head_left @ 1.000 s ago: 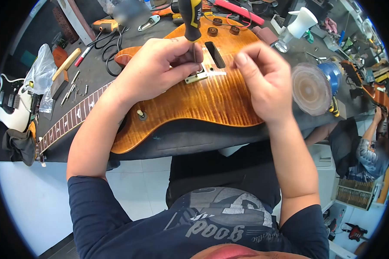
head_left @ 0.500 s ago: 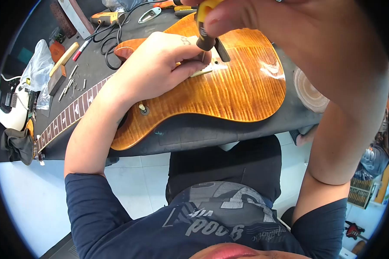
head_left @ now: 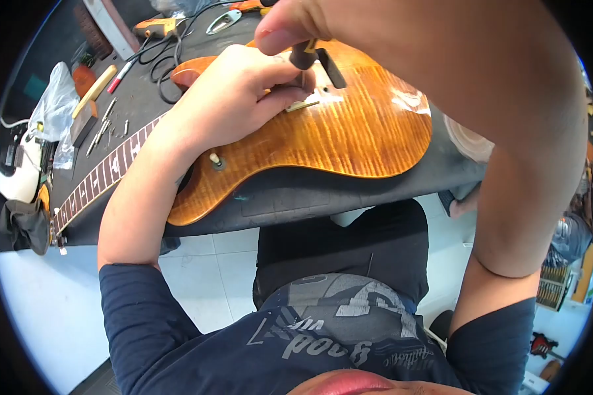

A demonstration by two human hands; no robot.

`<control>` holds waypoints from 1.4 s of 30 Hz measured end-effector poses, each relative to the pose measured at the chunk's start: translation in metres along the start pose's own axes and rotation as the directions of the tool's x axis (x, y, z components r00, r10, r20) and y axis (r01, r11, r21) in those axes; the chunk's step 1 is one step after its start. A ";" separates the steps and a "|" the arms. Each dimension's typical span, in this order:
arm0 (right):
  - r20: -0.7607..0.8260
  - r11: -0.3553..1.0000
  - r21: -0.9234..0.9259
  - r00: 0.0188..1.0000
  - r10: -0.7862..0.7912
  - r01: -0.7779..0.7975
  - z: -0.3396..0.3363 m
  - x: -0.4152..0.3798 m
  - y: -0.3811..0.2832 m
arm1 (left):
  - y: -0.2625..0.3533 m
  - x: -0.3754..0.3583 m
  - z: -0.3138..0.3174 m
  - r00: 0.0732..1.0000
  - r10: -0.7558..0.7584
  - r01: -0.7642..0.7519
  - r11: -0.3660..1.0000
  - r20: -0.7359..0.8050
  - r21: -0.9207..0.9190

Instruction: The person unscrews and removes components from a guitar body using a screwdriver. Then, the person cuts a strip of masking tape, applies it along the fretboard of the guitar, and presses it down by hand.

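Observation:
An amber flame-top guitar body (head_left: 349,138) lies on a dark mat, its fretted neck (head_left: 105,168) reaching down to the left. My right hand (head_left: 303,23) is wrapped round the handle of a screwdriver (head_left: 304,55), which points down at the guitar's middle. Just below the handle, my left hand (head_left: 254,92) is closed with thumb and fingers pinched near the shaft; what lies between its fingertips is hidden. A dark rectangular slot (head_left: 331,68) in the body shows beside the screwdriver. A cream-tipped switch (head_left: 215,158) stands nearer the body's lower edge.
Loose metal pieces (head_left: 101,131), a red-white marker (head_left: 120,77) and a wood-handled tool (head_left: 99,89) lie at the left. Behind are a coiled black cable (head_left: 178,49) and an oval metal plate (head_left: 223,22). A round translucent object (head_left: 468,138) sits right of the guitar.
My right hand and the screwdriver have moved left and slightly lower. My left hand has shifted slightly up and left. The guitar appears slightly higher in view.

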State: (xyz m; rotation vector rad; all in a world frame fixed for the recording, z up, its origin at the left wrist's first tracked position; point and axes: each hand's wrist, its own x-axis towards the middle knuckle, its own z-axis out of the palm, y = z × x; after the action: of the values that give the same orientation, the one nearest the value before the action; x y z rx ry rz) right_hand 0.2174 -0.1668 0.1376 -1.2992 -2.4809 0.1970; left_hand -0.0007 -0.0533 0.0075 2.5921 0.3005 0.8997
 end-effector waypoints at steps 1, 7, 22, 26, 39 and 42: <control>-0.016 1.000 -0.028 1.000 0.007 -0.007 0.002 0.000 0.000 | 0.003 0.000 -0.003 1.000 -0.028 0.027 0.999 0.013 0.046; -0.228 0.981 -0.180 0.973 0.025 -0.068 0.030 0.005 -0.010 | -0.017 -0.022 0.001 0.990 -0.138 0.128 0.976 0.040 0.179; -0.895 0.687 0.439 -0.212 0.393 -0.580 -0.024 -0.392 0.135 | -0.005 0.003 -0.004 0.957 -0.279 0.290 0.924 0.081 -0.247; -0.834 0.354 0.421 -0.203 0.513 -0.835 0.005 -0.417 0.180 | 0.022 0.015 -0.039 0.960 -0.274 0.269 0.960 0.066 0.079; -0.750 0.397 -0.172 0.381 0.540 -0.901 0.062 -0.366 0.184 | 0.130 -0.042 -0.073 0.886 -0.437 0.447 0.894 -0.153 0.034; -0.783 0.435 -0.139 0.368 0.501 -0.890 0.068 -0.369 0.190 | 0.147 -0.039 -0.053 0.884 -0.445 0.454 0.891 -0.144 0.033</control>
State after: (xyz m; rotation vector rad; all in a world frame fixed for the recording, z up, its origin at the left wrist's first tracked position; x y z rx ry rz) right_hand 0.5351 -0.3579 -0.0617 -2.2049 -1.1760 -0.7455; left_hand -0.0533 -0.1840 0.0858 2.3625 0.9409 0.8971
